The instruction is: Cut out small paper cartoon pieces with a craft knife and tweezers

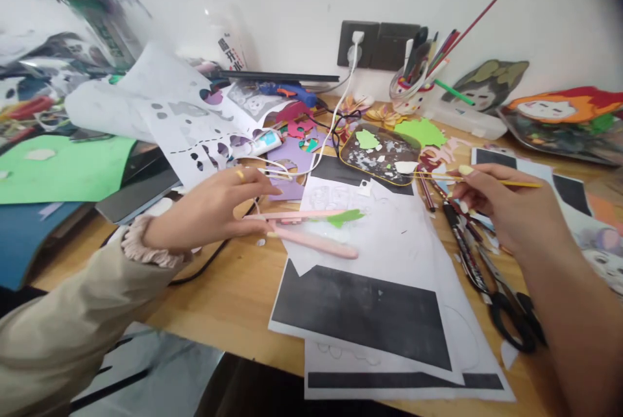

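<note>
Care matters as our left hand (219, 206) pinches the pink tweezers (311, 232) gripping a green paper leaf (344, 216) at bench centre, while our right hand (491, 200), at three o'clock, grasps a yellow brush (487, 178).

This was a home craft desk, a hobby corner against a white wall. Beyond the right hand (491, 200), which gripped a thin brush (487, 179), stood a cup of brushes and pens (413, 83) and painted paper faces (559, 112). Scissors (506, 303) lay just below that hand. Coloured paper scraps (418, 131) and printed sheets (370, 287) covered the wooden desktop (233, 300).
</note>
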`<state>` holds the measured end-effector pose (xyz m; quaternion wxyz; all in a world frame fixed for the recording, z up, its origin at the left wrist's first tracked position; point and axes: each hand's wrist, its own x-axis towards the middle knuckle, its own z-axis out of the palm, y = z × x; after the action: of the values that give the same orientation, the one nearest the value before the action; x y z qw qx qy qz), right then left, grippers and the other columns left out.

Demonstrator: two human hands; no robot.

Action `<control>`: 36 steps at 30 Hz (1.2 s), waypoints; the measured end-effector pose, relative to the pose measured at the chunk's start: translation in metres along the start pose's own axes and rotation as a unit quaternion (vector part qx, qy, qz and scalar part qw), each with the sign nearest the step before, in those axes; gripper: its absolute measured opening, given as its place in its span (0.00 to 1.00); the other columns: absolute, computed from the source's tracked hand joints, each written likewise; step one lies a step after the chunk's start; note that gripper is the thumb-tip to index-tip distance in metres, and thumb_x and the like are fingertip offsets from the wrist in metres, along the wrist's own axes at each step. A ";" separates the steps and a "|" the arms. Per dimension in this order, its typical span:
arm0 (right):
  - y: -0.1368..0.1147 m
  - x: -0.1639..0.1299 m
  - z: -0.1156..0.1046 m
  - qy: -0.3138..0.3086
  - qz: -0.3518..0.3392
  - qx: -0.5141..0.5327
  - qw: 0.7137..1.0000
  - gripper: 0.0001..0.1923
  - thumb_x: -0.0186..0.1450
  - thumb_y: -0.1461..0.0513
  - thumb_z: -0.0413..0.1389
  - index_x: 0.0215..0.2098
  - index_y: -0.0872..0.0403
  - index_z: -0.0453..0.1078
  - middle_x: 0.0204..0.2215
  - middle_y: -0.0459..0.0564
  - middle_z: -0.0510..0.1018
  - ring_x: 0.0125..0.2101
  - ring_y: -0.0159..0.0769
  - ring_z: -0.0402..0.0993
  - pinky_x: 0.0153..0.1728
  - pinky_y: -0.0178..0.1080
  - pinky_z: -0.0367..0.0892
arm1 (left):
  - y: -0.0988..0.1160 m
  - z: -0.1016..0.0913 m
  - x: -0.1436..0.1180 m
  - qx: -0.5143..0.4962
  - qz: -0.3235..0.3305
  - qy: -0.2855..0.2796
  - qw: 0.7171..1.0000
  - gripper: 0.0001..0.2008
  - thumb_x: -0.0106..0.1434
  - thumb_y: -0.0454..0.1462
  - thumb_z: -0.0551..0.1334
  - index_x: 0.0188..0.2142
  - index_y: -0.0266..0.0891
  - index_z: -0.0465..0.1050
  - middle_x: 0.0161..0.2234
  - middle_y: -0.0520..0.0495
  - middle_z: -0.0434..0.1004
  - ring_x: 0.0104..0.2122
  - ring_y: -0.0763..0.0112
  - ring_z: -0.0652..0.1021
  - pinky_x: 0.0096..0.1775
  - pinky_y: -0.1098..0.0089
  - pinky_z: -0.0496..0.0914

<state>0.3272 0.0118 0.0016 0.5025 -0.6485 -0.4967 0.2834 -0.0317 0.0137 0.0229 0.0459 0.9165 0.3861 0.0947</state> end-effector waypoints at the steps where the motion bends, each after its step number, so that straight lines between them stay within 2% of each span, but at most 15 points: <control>1: 0.000 0.000 0.001 0.002 -0.002 0.002 1.000 0.05 0.51 0.60 0.55 0.22 0.55 0.67 0.18 0.46 0.68 0.17 0.24 0.61 0.18 0.31 0.56 | -0.001 0.006 -0.009 -0.006 -0.008 -0.012 1.000 0.22 0.52 0.48 0.55 0.45 0.42 0.63 0.42 0.45 0.65 0.41 0.67 0.66 0.43 0.67 0.60; 4: 0.000 0.000 0.002 0.001 -0.005 0.002 1.000 0.05 0.51 0.61 0.55 0.22 0.55 0.67 0.18 0.47 0.68 0.17 0.25 0.62 0.17 0.32 0.56 | 0.000 0.018 -0.019 0.005 -0.025 -0.034 0.999 0.23 0.53 0.47 0.54 0.49 0.44 0.60 0.44 0.45 0.65 0.42 0.66 0.66 0.44 0.66 0.59; 6: 0.000 0.000 0.002 -0.004 -0.005 0.003 1.000 0.05 0.52 0.61 0.55 0.22 0.54 0.68 0.18 0.47 0.68 0.18 0.26 0.62 0.18 0.32 0.56 | -0.001 0.024 -0.017 0.000 -0.027 -0.045 0.999 0.21 0.54 0.46 0.53 0.47 0.46 0.62 0.44 0.46 0.65 0.42 0.66 0.66 0.44 0.66 0.59; 14: -0.001 -0.001 0.003 -0.016 -0.009 0.011 1.000 0.04 0.52 0.61 0.55 0.21 0.53 0.67 0.18 0.48 0.68 0.18 0.27 0.61 0.18 0.34 0.54 | -0.016 0.031 -0.009 -0.071 -0.012 -0.059 0.996 0.19 0.56 0.45 0.51 0.47 0.43 0.63 0.44 0.45 0.66 0.42 0.69 0.67 0.43 0.70 0.60; 18: -0.009 -0.007 0.003 -0.001 -0.064 -0.014 0.998 0.07 0.54 0.60 0.52 0.21 0.53 0.67 0.17 0.47 0.65 0.18 0.27 0.59 0.17 0.34 0.49 | -0.017 0.032 -0.010 -0.083 -0.008 -0.054 0.995 0.19 0.57 0.44 0.51 0.47 0.42 0.63 0.45 0.45 0.66 0.42 0.69 0.66 0.43 0.71 0.60; 21: -0.025 -0.026 0.002 0.051 -0.128 -0.046 0.989 0.08 0.56 0.59 0.50 0.22 0.52 0.67 0.15 0.45 0.61 0.16 0.27 0.56 0.16 0.34 0.47 | -0.017 0.032 -0.010 -0.083 -0.008 -0.051 0.995 0.19 0.57 0.44 0.51 0.47 0.43 0.63 0.44 0.45 0.66 0.42 0.71 0.66 0.44 0.71 0.60; 22: -0.031 -0.037 0.002 0.056 -0.142 -0.086 0.985 0.09 0.57 0.58 0.49 0.23 0.51 0.67 0.16 0.45 0.61 0.15 0.26 0.55 0.15 0.34 0.46 | -0.016 0.032 -0.010 -0.083 -0.008 -0.049 0.995 0.19 0.57 0.44 0.51 0.47 0.43 0.63 0.44 0.46 0.66 0.42 0.71 0.66 0.44 0.72 0.60; 24: -0.043 -0.061 0.003 0.032 -0.178 -0.185 0.966 0.08 0.58 0.59 0.48 0.24 0.50 0.67 0.18 0.46 0.66 0.17 0.28 0.59 0.15 0.34 0.50 | -0.017 0.033 -0.010 -0.084 -0.012 -0.045 0.995 0.19 0.57 0.44 0.51 0.46 0.42 0.64 0.44 0.45 0.66 0.42 0.71 0.67 0.44 0.72 0.60; 25: -0.047 -0.074 0.006 0.002 -0.228 -0.222 0.948 0.07 0.56 0.60 0.50 0.22 0.49 0.66 0.18 0.45 0.68 0.18 0.29 0.62 0.16 0.34 0.53 | -0.017 0.033 -0.010 -0.085 -0.014 -0.044 0.995 0.18 0.57 0.44 0.51 0.46 0.41 0.64 0.44 0.45 0.67 0.42 0.71 0.67 0.44 0.71 0.60; 27: -0.051 -0.098 0.015 -0.135 -0.344 -0.238 0.898 0.04 0.56 0.61 0.50 0.29 0.46 0.66 0.20 0.44 0.71 0.19 0.29 0.66 0.17 0.33 0.58 | -0.018 0.034 -0.010 -0.091 -0.012 -0.044 0.995 0.18 0.57 0.44 0.51 0.46 0.41 0.64 0.44 0.45 0.67 0.41 0.70 0.67 0.44 0.71 0.60; 29: -0.049 -0.118 0.028 -0.202 -0.423 -0.236 0.851 0.08 0.55 0.63 0.52 0.35 0.50 0.65 0.21 0.46 0.72 0.20 0.30 0.67 0.19 0.33 0.61 | -0.019 0.036 -0.011 -0.097 -0.005 -0.040 0.994 0.19 0.57 0.44 0.51 0.46 0.41 0.64 0.43 0.45 0.67 0.41 0.70 0.67 0.44 0.69 0.60; 32: -0.039 -0.133 0.051 -0.206 -0.545 -0.225 0.781 0.15 0.52 0.68 0.55 0.39 0.59 0.63 0.19 0.46 0.71 0.21 0.29 0.66 0.21 0.34 0.61 | -0.019 0.037 -0.012 -0.097 0.001 -0.035 0.995 0.20 0.57 0.45 0.51 0.47 0.41 0.63 0.43 0.44 0.67 0.41 0.68 0.67 0.44 0.67 0.61; 34: -0.034 -0.137 0.063 -0.211 -0.576 -0.233 0.755 0.15 0.52 0.68 0.56 0.39 0.63 0.62 0.19 0.46 0.71 0.20 0.28 0.64 0.20 0.34 0.59 | -0.019 0.037 -0.012 -0.093 -0.002 -0.033 0.995 0.20 0.57 0.45 0.51 0.47 0.41 0.63 0.44 0.44 0.66 0.41 0.68 0.67 0.44 0.67 0.61; 36: -0.030 -0.138 0.069 -0.218 -0.585 -0.246 0.741 0.14 0.52 0.68 0.55 0.38 0.64 0.62 0.18 0.46 0.70 0.19 0.28 0.62 0.18 0.34 0.58 | -0.018 0.037 -0.013 -0.091 -0.002 -0.030 0.995 0.20 0.57 0.45 0.51 0.47 0.42 0.63 0.44 0.45 0.66 0.42 0.68 0.66 0.44 0.67 0.61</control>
<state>0.2086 -0.0904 -0.0112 0.2705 -0.2519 -0.9269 -0.0646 -0.0455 0.0172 -0.0179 0.1410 0.9101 0.3762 0.1019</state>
